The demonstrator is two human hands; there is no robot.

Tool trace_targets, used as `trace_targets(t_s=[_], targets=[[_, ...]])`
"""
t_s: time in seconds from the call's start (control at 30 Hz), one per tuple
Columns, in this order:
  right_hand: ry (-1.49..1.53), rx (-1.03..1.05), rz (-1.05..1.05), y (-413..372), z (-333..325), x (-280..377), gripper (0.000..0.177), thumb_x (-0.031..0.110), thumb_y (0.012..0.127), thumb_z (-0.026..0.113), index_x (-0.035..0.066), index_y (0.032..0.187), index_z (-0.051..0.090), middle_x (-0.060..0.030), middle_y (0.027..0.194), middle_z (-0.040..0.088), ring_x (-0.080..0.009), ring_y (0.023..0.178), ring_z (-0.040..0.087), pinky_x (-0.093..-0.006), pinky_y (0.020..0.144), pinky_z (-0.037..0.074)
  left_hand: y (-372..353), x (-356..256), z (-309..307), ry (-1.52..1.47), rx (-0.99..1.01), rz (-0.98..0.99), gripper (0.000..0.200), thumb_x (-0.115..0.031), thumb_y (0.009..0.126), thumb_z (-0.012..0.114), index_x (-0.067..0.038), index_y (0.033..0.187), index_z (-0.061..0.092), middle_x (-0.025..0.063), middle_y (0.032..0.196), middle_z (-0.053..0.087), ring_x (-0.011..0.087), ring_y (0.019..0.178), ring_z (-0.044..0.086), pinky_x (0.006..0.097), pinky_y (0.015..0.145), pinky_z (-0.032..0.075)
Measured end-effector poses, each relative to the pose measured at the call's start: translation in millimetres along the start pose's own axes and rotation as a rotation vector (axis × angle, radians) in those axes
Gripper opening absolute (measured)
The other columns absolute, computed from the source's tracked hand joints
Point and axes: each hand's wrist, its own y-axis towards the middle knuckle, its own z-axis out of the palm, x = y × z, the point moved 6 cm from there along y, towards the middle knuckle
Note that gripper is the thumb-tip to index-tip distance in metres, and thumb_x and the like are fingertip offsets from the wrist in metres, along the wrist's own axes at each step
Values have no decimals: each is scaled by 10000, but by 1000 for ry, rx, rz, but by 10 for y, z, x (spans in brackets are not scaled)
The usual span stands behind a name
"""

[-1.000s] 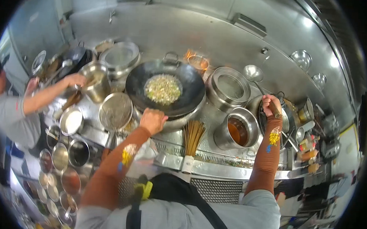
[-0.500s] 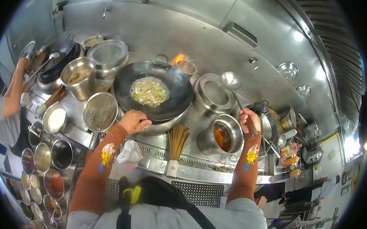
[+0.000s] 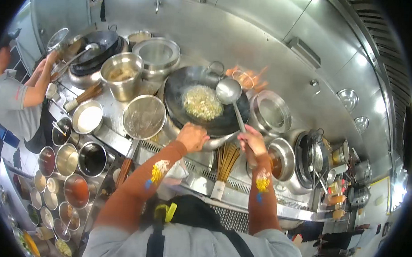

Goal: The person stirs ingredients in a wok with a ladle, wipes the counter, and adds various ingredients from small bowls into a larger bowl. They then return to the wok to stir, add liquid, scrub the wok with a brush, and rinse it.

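A black wok (image 3: 175, 88) sits on the burner in front of me, with chopped food (image 3: 201, 102) frying in bubbling oil at its centre. My left hand (image 3: 192, 137) is closed at the wok's near rim; what its fingers grip is too small to make out. In my right hand (image 3: 253, 140) is the handle of a metal ladle (image 3: 228, 91), whose bowl is over the wok's right side. A bamboo brush (image 3: 227, 159) lies below the wok. Left of it rests a round mesh strainer (image 3: 144, 117).
Flames (image 3: 249, 77) rise behind the wok. A pot of reddish liquid (image 3: 282, 159) is at the right, a lidded pot (image 3: 272, 112) behind it. At the left, a co-worker (image 3: 18, 102) stands by another wok (image 3: 97, 48). Several sauce containers (image 3: 77, 190) fill the lower left.
My right hand has brought the ladle leftward from above the right-hand pots to over the wok. The flames behind the wok have grown. The whole view has shifted.
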Motion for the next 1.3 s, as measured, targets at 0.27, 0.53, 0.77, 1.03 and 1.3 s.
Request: trace_targets(t_s=[0.27,0.53,0.77,1.03,1.3], targets=[[-182,83,-45,-93,663,-197,640,-39,795,598,-113,1385,362,-115,770,638,-145,476,557,-272,428,432,14,208,54,-15,-16,16,249,-281,869,603,-71,751,667,139,778,665,318,773,642,442,774,440],[-302,29,-102,-415,993,-483,691,-22,814,587,-83,1445,311,-108,865,644,-121,540,568,-252,497,452,30,318,135,6,92,25,267,-279,889,562,-78,745,662,131,777,671,326,753,638,461,741,438],[-852,-277,-494,-903,927,-1137,656,12,852,583,60,1470,365,-83,888,622,-104,644,543,-253,586,466,-15,285,98,-34,82,17,269,-305,877,562,-92,747,663,113,756,660,311,762,638,453,744,434],[-467,-439,-470,-1172,257,-953,706,-58,834,571,55,1487,328,-33,988,610,-90,699,527,-240,620,469,-410,-7,-378,-151,-421,24,216,-163,826,607,-39,1001,637,182,962,630,350,937,600,464,864,440],[-953,-516,-606,-1390,-1596,-684,677,-11,782,538,-27,1437,370,-225,1393,487,-308,1277,495,-353,1088,362,-1933,-750,117,-598,-164,-384,329,-161,856,612,-38,1161,609,197,1028,635,371,915,627,435,827,503]])
